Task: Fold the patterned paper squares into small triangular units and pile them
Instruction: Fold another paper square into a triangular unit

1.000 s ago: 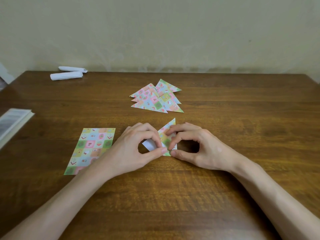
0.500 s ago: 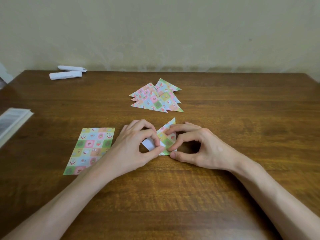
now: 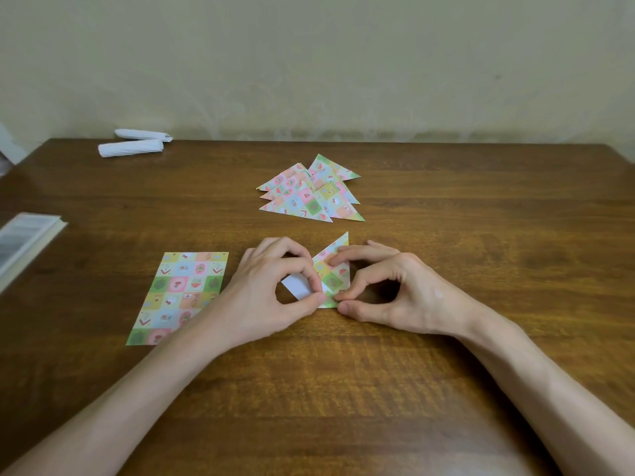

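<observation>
1. The half-folded paper [image 3: 331, 273] is thin, with little colored squares on one side and plain white on the other. It lies near the middle of the brown wooden tabletop [image 3: 481, 207] and has a pointy tip.
2. The left hand [image 3: 271, 297] pinches its white flap with thumb and pointer finger. The other fingers are curled.
3. The right hand [image 3: 395, 297] pinches its 3 o'clock side, pointer on top and thumb at the bottom corner.
4. At 12 o'clock from the hands sits a pile of flat triangles [image 3: 309, 195].
5. At 9 o'clock lies a flat patterned sheet [image 3: 178, 297]. The left wrist hides one corner.
6. At 11 o'clock lie two white paper rolls [image 3: 130, 147].
</observation>
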Demonstrator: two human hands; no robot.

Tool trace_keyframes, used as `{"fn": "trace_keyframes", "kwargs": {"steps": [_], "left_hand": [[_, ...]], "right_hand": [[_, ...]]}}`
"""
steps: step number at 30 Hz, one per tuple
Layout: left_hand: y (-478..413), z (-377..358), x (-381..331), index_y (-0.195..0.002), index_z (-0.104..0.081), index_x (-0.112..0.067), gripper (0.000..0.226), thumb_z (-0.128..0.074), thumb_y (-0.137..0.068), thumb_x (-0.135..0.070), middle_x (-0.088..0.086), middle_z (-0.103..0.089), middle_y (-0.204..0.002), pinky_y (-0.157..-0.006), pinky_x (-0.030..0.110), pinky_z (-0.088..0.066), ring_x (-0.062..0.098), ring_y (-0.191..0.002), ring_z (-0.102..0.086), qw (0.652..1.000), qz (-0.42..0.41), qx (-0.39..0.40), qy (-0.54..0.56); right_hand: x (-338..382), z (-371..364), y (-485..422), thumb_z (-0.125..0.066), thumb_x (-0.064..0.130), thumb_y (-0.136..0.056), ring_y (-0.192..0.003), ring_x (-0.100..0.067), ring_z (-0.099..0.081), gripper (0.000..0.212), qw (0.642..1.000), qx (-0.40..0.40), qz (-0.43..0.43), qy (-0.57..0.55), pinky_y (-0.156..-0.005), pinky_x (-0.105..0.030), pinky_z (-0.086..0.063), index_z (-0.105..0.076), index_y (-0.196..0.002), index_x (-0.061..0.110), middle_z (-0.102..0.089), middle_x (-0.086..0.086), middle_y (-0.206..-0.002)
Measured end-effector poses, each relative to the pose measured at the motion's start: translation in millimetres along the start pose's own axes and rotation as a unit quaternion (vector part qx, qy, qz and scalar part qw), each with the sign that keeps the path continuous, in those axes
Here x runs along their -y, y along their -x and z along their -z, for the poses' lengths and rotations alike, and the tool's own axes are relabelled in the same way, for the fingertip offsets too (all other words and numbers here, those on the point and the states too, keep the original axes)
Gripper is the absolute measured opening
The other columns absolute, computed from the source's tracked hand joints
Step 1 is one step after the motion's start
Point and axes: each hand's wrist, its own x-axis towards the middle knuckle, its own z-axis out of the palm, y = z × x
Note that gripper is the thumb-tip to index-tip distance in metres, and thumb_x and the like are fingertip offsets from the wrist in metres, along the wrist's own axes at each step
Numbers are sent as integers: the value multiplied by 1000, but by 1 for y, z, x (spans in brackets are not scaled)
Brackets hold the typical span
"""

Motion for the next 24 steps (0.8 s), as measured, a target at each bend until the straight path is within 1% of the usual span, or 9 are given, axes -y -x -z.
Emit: {"fn": "trace_keyframes", "kwargs": {"steps": [3,6,8,10,12,15,18,21,24], "left_hand": [[0,0,0,-83,-69,-41,12,-76,-86,-50,-23,-54,-114,-108,34,-30,1,-125,-44,1000,6,1,0],[0,0,-1,-83,-69,-41,13,-75,-86,-52,-23,-54,-113,-107,34,-30,1,-124,-45,1000,9,0,0],[-1,0,-2,-83,-69,-40,11,-77,-86,-48,-23,-55,-113,-108,36,-31,2,-124,-45,1000,9,-3,-3],[-1,-1,-2,-83,-69,-41,11,-77,-85,-48,-23,-55,-112,-108,37,-32,2,-123,-46,1000,9,-5,-4],[-1,0,-3,-82,-69,-41,11,-76,-84,-50,-23,-55,-112,-107,37,-32,2,-123,-46,1000,13,-2,-2],[-1,1,-3,-82,-70,-41,11,-75,-83,-51,-23,-55,-112,-107,36,-32,2,-123,-45,1000,17,0,0],[-2,0,-3,-82,-70,-42,11,-77,-83,-50,-22,-56,-112,-107,37,-32,3,-123,-46,1000,14,-5,-1],[-2,0,-3,-82,-70,-41,10,-77,-83,-48,-21,-57,-112,-108,37,-32,3,-123,-46,1000,15,-7,1],[-2,0,-3,-83,-71,-41,11,-75,-83,-51,-21,-57,-112,-108,37,-32,2,-123,-46,1000,16,-4,2]], "right_hand": [[1,0,0,-83,36,-86,-135,1,-52,5,1000,0,0,4,-126,-50,-23,-81,-88,32,-62,18,-137],[1,0,-1,-82,31,-87,-133,1,-53,7,1000,-2,-5,10,-126,-48,-23,-80,-93,31,-63,19,-136],[0,1,-1,-74,23,-89,-132,0,-54,13,1000,-10,-4,7,-126,-48,-24,-78,-100,28,-65,17,-133],[1,1,-1,-65,11,-90,-133,0,-54,26,1000,-14,-8,-1,-125,-49,-25,-74,-111,25,-67,17,-130],[1,1,-1,-63,6,-94,-134,-2,-54,32,1000,-16,-10,-2,-123,-51,-28,-70,-119,24,-68,18,-128],[0,-2,0,-68,15,-97,-134,-4,-54,29,1000,-17,-4,10,-120,-52,-33,-68,-124,25,-66,18,-129],[1,-3,-1,-75,28,-94,-135,-3,-52,33,999,-10,2,32,-120,-51,-32,-67,-125,29,-63,19,-132],[2,-2,-1,-76,30,-92,-136,-4,-51,35,999,-8,3,35,-120,-51,-32,-66,-126,31,-61,20,-134],[2,-2,-1,-76,30,-91,-135,-5,-52,36,999,-8,5,32,-119,-52,-33,-66,-126,30,-62,19,-133]]}}
